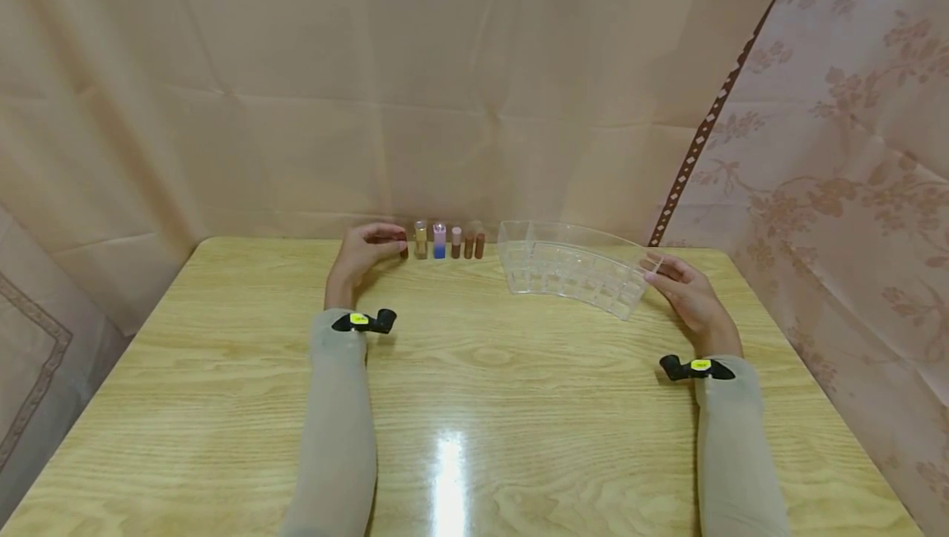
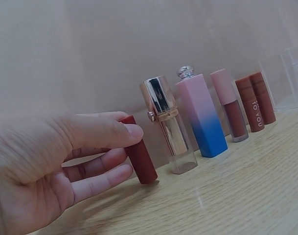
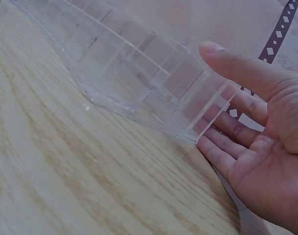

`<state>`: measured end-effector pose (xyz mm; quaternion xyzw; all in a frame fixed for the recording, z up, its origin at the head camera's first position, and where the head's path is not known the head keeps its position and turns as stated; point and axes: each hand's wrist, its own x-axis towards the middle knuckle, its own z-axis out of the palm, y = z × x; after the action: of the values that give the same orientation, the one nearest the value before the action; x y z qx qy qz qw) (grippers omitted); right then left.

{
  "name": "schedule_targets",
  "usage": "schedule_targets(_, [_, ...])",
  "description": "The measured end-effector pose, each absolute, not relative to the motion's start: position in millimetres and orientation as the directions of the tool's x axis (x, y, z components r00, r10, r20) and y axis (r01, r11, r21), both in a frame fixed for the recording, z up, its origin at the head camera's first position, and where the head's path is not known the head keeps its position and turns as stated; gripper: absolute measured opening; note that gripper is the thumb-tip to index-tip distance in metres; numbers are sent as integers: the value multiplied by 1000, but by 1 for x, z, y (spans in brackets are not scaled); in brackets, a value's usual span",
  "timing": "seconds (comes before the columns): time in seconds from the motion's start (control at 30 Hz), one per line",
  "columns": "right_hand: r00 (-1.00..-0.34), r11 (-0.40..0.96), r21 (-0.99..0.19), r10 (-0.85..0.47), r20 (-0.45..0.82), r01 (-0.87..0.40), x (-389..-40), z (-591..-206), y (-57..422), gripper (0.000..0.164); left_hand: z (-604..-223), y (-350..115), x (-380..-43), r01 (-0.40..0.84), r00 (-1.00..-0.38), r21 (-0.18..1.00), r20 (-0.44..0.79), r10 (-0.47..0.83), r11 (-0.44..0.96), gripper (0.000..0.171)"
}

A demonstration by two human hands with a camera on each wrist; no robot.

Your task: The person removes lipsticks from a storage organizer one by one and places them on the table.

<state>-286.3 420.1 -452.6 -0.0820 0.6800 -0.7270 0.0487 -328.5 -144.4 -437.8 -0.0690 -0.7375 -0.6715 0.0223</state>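
With thumb and fingers, my left hand pinches a small red-brown lipstick tube, which stands slightly tilted in the left wrist view, its base at the table. Beside it, in a row, are a gold lipstick with a clear base, a pink-to-blue lipstick, a pink-capped lip gloss tube and two brown tubes. A clear curved organizer with many compartments sits right of the row. My right hand holds its right end, thumb at the near side and fingers behind the clear wall.
The wood-grain table ends at a beige curtain just behind the row. A floral cloth hangs on the right side. Each sleeve carries a black wrist camera.
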Motion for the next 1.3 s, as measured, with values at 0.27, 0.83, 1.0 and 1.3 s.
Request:
schedule_targets(0.27, [-980,-76,-995,-182,74,-60,-287,-453,421,57,-422,-141,-316,112,-990,991,106,93,67,36])
schedule_targets(0.83, [-981,-81,-996,-184,59,-45,-287,-455,420,58,-429,-142,-318,115,-990,991,108,94,71,37])
schedule_targets(1.0, [-981,-95,-994,-181,74,-58,-286,-456,421,58,-442,-144,-327,118,-990,989,110,87,93,38])
schedule_targets(1.3, [-982,-102,-994,-176,63,-45,-284,-458,422,59,-448,-144,-329,140,-988,984,131,87,111,39])
